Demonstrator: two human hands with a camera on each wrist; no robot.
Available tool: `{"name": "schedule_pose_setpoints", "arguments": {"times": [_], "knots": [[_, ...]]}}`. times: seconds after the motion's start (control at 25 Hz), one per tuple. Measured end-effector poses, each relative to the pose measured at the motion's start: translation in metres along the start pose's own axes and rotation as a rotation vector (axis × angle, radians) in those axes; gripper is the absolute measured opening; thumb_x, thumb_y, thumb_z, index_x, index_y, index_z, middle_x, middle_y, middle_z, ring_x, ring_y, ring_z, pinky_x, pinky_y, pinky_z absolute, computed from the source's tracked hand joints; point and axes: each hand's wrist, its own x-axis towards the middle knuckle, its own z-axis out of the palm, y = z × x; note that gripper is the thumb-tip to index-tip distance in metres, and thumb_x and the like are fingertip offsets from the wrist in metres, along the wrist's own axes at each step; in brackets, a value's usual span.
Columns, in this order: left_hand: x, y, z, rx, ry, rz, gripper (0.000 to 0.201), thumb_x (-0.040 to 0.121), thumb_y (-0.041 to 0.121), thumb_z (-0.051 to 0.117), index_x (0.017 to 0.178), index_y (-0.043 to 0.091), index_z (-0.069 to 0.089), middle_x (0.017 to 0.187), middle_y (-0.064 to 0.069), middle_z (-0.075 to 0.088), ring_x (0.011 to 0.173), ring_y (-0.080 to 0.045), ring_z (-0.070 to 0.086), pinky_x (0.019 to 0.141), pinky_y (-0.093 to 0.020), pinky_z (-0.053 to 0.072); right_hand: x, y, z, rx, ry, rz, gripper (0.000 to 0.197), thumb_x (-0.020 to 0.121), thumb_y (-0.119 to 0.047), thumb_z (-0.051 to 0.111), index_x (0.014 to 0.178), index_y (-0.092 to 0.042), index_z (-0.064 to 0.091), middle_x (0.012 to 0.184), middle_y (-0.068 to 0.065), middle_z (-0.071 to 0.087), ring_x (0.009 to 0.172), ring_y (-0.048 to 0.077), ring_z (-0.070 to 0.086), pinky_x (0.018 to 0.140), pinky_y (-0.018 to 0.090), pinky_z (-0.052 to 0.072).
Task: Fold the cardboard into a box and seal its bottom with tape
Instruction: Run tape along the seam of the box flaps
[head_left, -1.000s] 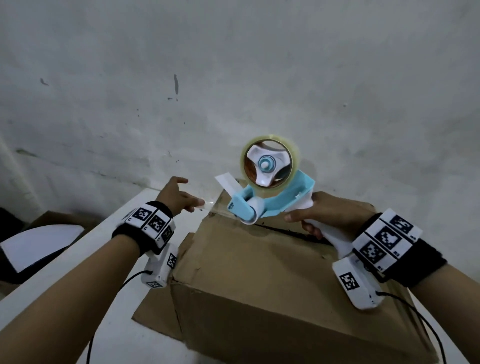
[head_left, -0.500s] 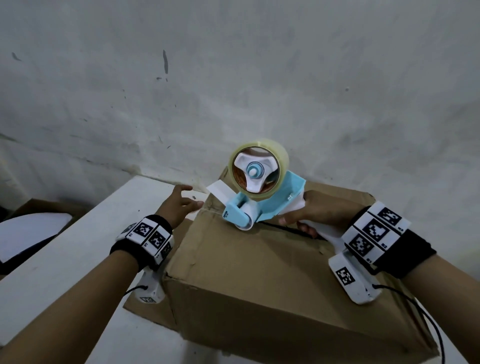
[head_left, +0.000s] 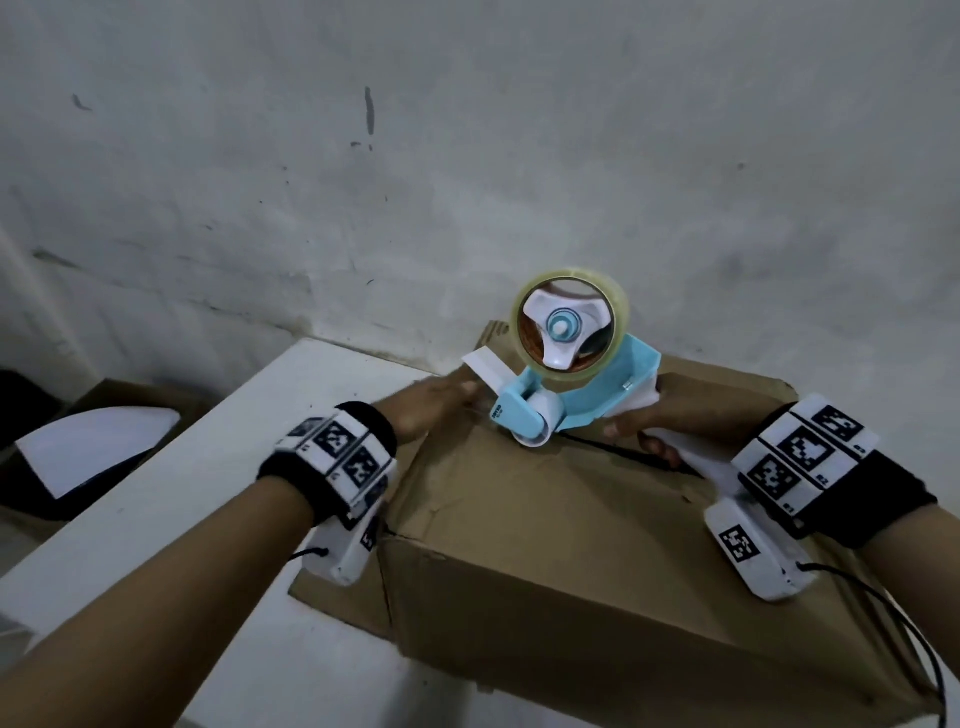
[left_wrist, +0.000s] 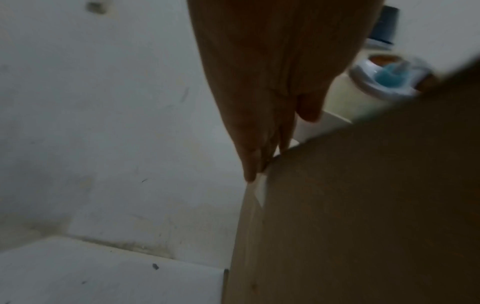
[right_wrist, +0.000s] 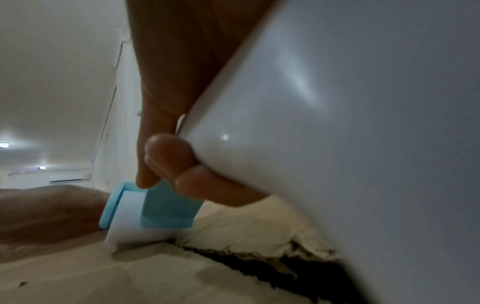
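The brown cardboard box (head_left: 571, 519) stands on the white table (head_left: 182, 467), top flaps folded shut with a dark seam (head_left: 623, 457) between them. My right hand (head_left: 675, 421) grips the white handle (right_wrist: 337, 123) of the light-blue tape dispenser (head_left: 571, 395). Its white roller (right_wrist: 135, 222) rests on the box top at the seam's far-left end. My left hand (head_left: 431, 410) lies with straight fingers (left_wrist: 259, 144) over the box's far-left upper edge. They press the clear tape end (left_wrist: 259, 191) onto the box's side.
A stained grey wall (head_left: 467, 156) rises just behind the table. At the left, below the table, is another cardboard carton with a white sheet (head_left: 93, 447). A loose flap (head_left: 337, 597) sticks out from under the box's near-left corner.
The dispenser has come down until its roller meets the box top. My left hand has moved right, from holding the tape end in the air to pressing it on the box edge.
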Motion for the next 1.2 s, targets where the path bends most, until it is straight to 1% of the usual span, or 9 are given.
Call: {"name": "schedule_pose_setpoints", "arguments": {"times": [0.16, 0.48, 0.68, 0.76, 0.84, 0.88, 0.92, 1.04, 1.2], "knots": [[0.012, -0.012, 0.015, 0.491, -0.103, -0.029, 0.052, 0.1, 0.031, 0.024, 0.148, 0.026, 0.004, 0.157, 0.004, -0.009, 0.146, -0.016, 0.004, 0.119, -0.046, 0.006, 0.004, -0.005, -0.002, -0.024, -0.026, 0.036, 0.027, 0.08, -0.019, 0.07, 0.063, -0.015, 0.05, 0.031, -0.005, 0.043, 0.027, 0.005, 0.036, 0.031, 0.016, 0.029], [0.003, 0.008, 0.035, 1.077, 0.069, -0.148, 0.054, 0.097, 0.035, 0.004, 0.147, 0.022, -0.008, 0.158, 0.001, -0.008, 0.146, -0.014, -0.008, 0.116, -0.045, -0.012, 0.004, -0.009, -0.005, -0.06, -0.09, 0.035, 0.027, 0.08, -0.02, 0.07, 0.062, -0.013, 0.05, 0.033, -0.005, 0.043, 0.029, 0.009, 0.035, 0.034, 0.017, 0.03], [-0.014, 0.031, 0.048, 0.925, -0.111, -0.255, 0.053, 0.1, 0.033, 0.014, 0.148, 0.021, -0.003, 0.158, 0.0, -0.008, 0.145, -0.016, -0.013, 0.118, -0.041, -0.005, 0.008, -0.013, -0.015, -0.046, -0.243, 0.058, 0.035, 0.085, -0.021, 0.064, 0.059, -0.011, 0.044, 0.034, -0.003, 0.043, 0.028, 0.008, 0.038, 0.034, 0.013, 0.032], [-0.023, 0.06, 0.05, 0.717, -0.13, -0.342, 0.047, 0.101, 0.027, 0.019, 0.146, 0.014, 0.019, 0.156, -0.003, 0.013, 0.144, -0.01, 0.014, 0.117, -0.035, 0.014, 0.009, -0.018, -0.023, -0.061, -0.306, 0.077, 0.038, 0.087, -0.023, 0.061, 0.057, -0.011, 0.041, 0.033, -0.003, 0.043, 0.026, 0.008, 0.039, 0.033, 0.012, 0.032], [-0.02, 0.085, 0.043, 0.437, -0.078, -0.452, 0.029, 0.1, 0.018, 0.029, 0.101, 0.005, 0.055, 0.109, -0.008, 0.056, 0.091, 0.003, 0.064, 0.08, -0.009, 0.046, 0.012, -0.02, -0.03, -0.081, -0.349, 0.038, 0.038, 0.087, -0.024, 0.062, 0.057, -0.011, 0.041, 0.035, -0.003, 0.044, 0.027, 0.008, 0.04, 0.035, 0.013, 0.034], [-0.017, 0.097, 0.04, 0.346, -0.013, -0.499, 0.03, 0.099, 0.014, 0.033, 0.077, 0.006, 0.053, 0.083, -0.008, 0.054, 0.065, -0.004, 0.061, 0.055, -0.003, 0.042, 0.015, -0.02, -0.032, -0.091, -0.353, 0.013, 0.038, 0.087, -0.025, 0.062, 0.058, -0.011, 0.042, 0.035, -0.002, 0.044, 0.028, 0.008, 0.041, 0.035, 0.014, 0.034], [-0.016, 0.107, 0.042, 0.296, 0.066, -0.556, 0.032, 0.098, 0.014, 0.035, 0.073, 0.005, 0.052, 0.077, -0.008, 0.05, 0.062, -0.012, 0.054, 0.046, -0.006, 0.038, 0.016, -0.019, -0.035, -0.1, -0.355, -0.009, 0.037, 0.086, -0.025, 0.063, 0.058, -0.011, 0.043, 0.035, -0.003, 0.045, 0.028, 0.008, 0.041, 0.035, 0.013, 0.034], [-0.016, 0.107, 0.057, 0.27, 0.211, -0.548, 0.038, 0.101, 0.017, 0.025, 0.128, -0.002, 0.043, 0.126, -0.015, 0.048, 0.114, -0.027, 0.047, 0.073, -0.014, 0.04, 0.014, -0.014, -0.039, -0.074, -0.403, -0.038, 0.036, 0.087, -0.025, 0.062, 0.059, -0.011, 0.043, 0.033, -0.003, 0.045, 0.027, 0.007, 0.042, 0.034, 0.011, 0.034], [-0.018, 0.106, 0.07, 0.076, 0.286, -0.635, 0.046, 0.101, 0.022, 0.021, 0.136, -0.005, 0.036, 0.144, -0.028, 0.035, 0.13, -0.034, 0.039, 0.102, -0.032, 0.032, 0.01, -0.011, -0.037, -0.04, -0.394, -0.069, 0.035, 0.087, -0.02, 0.063, 0.06, -0.01, 0.044, 0.042, 0.002, 0.047, 0.025, 0.005, 0.043, 0.033, 0.009, 0.034]]}}
